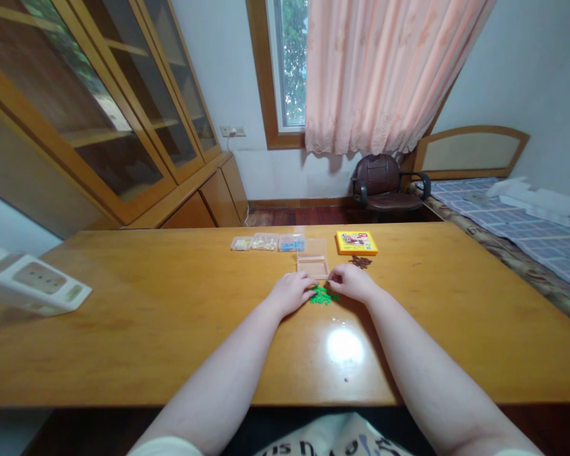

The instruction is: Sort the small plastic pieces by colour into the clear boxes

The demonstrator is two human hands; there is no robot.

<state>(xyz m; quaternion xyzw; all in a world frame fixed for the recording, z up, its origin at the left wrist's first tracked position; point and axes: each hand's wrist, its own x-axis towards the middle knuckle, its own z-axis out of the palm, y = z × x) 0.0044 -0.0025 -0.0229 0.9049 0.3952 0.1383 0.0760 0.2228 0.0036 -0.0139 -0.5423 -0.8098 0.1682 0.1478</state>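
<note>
A small heap of bright green plastic pieces (321, 296) lies on the wooden table between my two hands. My left hand (291, 294) rests at the left side of the heap, its thumb and fingers apart, the thumb touching the green pieces. On the heap's right, my right hand (354, 282) is curled with its fingertips drawn together; anything between them is too small to make out. Just beyond the heap stands a clear plastic box (313, 268) with its lid raised, and no pieces show inside.
Further back are a clear box with blue pieces (292, 244) and two boxes with pale pieces (265, 242). A yellow picture box (356, 242) lies behind a pile of brown pieces (361, 261). A white appliance (33, 282) stands at the table's left.
</note>
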